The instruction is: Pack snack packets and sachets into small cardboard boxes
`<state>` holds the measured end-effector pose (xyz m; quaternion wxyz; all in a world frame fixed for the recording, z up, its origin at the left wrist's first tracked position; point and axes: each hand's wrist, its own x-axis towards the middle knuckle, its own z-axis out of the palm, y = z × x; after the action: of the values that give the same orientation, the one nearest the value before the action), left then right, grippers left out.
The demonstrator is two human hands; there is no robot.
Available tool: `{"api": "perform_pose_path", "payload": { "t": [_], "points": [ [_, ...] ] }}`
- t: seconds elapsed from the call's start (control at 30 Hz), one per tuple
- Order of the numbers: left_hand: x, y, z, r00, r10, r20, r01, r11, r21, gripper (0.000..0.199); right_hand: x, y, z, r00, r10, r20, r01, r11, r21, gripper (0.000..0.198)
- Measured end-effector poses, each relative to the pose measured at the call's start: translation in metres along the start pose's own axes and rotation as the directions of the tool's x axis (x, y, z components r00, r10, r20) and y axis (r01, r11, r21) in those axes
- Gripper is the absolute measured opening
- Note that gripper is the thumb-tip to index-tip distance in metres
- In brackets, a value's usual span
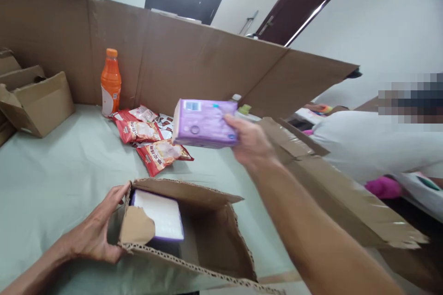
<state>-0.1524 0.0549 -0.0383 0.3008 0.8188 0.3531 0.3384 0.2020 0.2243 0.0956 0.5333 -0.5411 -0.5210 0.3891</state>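
Your right hand (249,142) has its fingers clasped round the right end of the purple pack (206,123), up in the air beyond the open cardboard box (190,191). Your left hand (90,233) grips the box's left end, fingers and thumb spread across it. The pack looks light and squashy, its film probably slippery; grasp it broadly across the middle, without squeezing hard.

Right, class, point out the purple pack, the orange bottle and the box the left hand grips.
Purple pack (208,123), head view: its broad printed side.
Orange bottle (111,79), head view: middle of its body.
Box (194,193), head view: far wall.
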Motion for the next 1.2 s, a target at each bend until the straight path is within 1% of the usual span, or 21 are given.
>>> {"api": "perform_pose_path", "payload": {
  "t": [0.13, 0.23, 0.3, 0.37, 0.43, 0.5, 0.53, 0.57, 0.6, 0.63, 0.67, 0.7, 0.73, 0.77, 0.87, 0.93, 1.03, 1.1, 1.13, 1.17, 1.2],
  "points": [
    [-0.004, -0.004, 0.001, 0.999, -0.034, 0.027, 0.034, 0.999, -0.037, 0.126, 0.057, 0.041, 0.051, 0.978, 0.204, -0.035, -0.204, 0.979, 0.001, 0.040],
    [-0.007, -0.008, 0.003, 0.997, -0.061, 0.046, 0.065, 0.994, -0.087, 0.130, 0.074, 0.053, 0.079, 0.955, 0.297, 0.004, -0.296, 0.955, -0.013, 0.039],
    [-0.009, -0.011, 0.004, 0.994, -0.086, 0.067, 0.093, 0.990, -0.109, 0.135, 0.073, 0.054, 0.087, 0.940, 0.340, 0.041, -0.339, 0.940, -0.034, 0.034],
    [-0.011, -0.014, 0.004, 0.990, -0.116, 0.085, 0.126, 0.984, -0.124, 0.140, 0.060, 0.050, 0.084, 0.940, 0.336, 0.059, -0.334, 0.941, -0.048, 0.026],
    [-0.011, -0.013, 0.004, 0.988, -0.127, 0.091, 0.138, 0.982, -0.129, 0.140, 0.032, 0.037, 0.067, 0.956, 0.288, 0.056, -0.286, 0.957, -0.041, 0.018],
    [-0.009, -0.010, 0.002, 0.990, -0.109, 0.088, 0.121, 0.983, -0.136, 0.135, -0.009, 0.015, 0.040, 0.983, 0.165, 0.084, -0.164, 0.986, -0.015, 0.015],
    [-0.008, -0.008, 0.001, 0.992, -0.097, 0.082, 0.108, 0.984, -0.143, 0.132, -0.032, 0.001, 0.026, 0.989, 0.012, 0.150, -0.016, 1.000, 0.021, 0.016],
    [-0.006, -0.006, -0.001, 0.993, -0.083, 0.080, 0.094, 0.984, -0.150, 0.131, -0.055, -0.013, 0.012, 0.957, -0.136, 0.255, 0.129, 0.991, 0.047, 0.018],
    [-0.004, -0.004, -0.002, 0.995, -0.068, 0.078, 0.080, 0.984, -0.157, 0.130, -0.078, -0.027, 0.000, 0.898, -0.247, 0.364, 0.246, 0.968, 0.050, 0.019],
    [-0.003, -0.003, -0.003, 0.995, -0.057, 0.077, 0.069, 0.985, -0.160, 0.128, -0.098, -0.039, -0.008, 0.813, -0.271, 0.516, 0.311, 0.950, 0.009, 0.018],
    [-0.001, -0.003, -0.003, 0.996, -0.050, 0.072, 0.061, 0.985, -0.159, 0.127, -0.116, -0.047, -0.012, 0.709, -0.242, 0.663, 0.375, 0.925, -0.063, 0.018],
    [0.000, -0.002, -0.004, 0.996, -0.045, 0.074, 0.056, 0.986, -0.156, 0.126, -0.131, -0.051, -0.012, 0.622, -0.174, 0.764, 0.439, 0.885, -0.155, 0.020],
    [0.000, -0.003, -0.004, 0.996, -0.044, 0.075, 0.055, 0.987, -0.153, 0.125, -0.143, -0.052, -0.007, 0.556, -0.081, 0.828, 0.502, 0.826, -0.256, 0.027],
    [0.000, -0.003, -0.004, 0.996, -0.048, 0.076, 0.059, 0.987, -0.148, 0.125, -0.151, -0.048, 0.002, 0.516, 0.008, 0.857, 0.563, 0.751, -0.346, 0.040],
    [-0.001, -0.005, -0.003, 0.996, -0.053, 0.066, 0.061, 0.990, -0.130, 0.125, -0.157, -0.028, 0.040, 0.466, 0.176, 0.867, 0.679, 0.558, -0.478, 0.075],
    [-0.002, -0.007, -0.002, 0.998, -0.044, 0.044, 0.049, 0.991, -0.124, 0.121, -0.153, -0.018, 0.064, 0.462, 0.211, 0.861, 0.707, 0.498, -0.502, 0.083],
    [-0.004, -0.008, -0.001, 0.999, -0.035, 0.013, 0.037, 0.991, -0.128, 0.117, -0.152, -0.017, 0.081, 0.498, 0.208, 0.842, 0.723, 0.437, -0.535, 0.082],
    [-0.005, -0.009, 0.001, 0.999, -0.038, 0.006, 0.038, 0.991, -0.127, 0.119, -0.156, -0.024, 0.075, 0.499, 0.175, 0.849, 0.731, 0.442, -0.520, 0.071],
    [-0.005, -0.010, 0.002, 0.999, -0.044, 0.003, 0.044, 0.991, -0.127, 0.121, -0.158, -0.031, 0.066, 0.504, 0.125, 0.855, 0.731, 0.464, -0.499, 0.064],
    [-0.005, -0.010, 0.003, 0.999, -0.053, 0.001, 0.053, 0.990, -0.129, 0.122, -0.159, -0.038, 0.054, 0.525, 0.048, 0.850, 0.726, 0.495, -0.476, 0.058],
    [-0.005, -0.010, 0.004, 0.998, -0.061, 0.000, 0.061, 0.989, -0.132, 0.124, -0.159, -0.046, 0.041, 0.563, -0.057, 0.825, 0.716, 0.531, -0.452, 0.054]
  ]
}}
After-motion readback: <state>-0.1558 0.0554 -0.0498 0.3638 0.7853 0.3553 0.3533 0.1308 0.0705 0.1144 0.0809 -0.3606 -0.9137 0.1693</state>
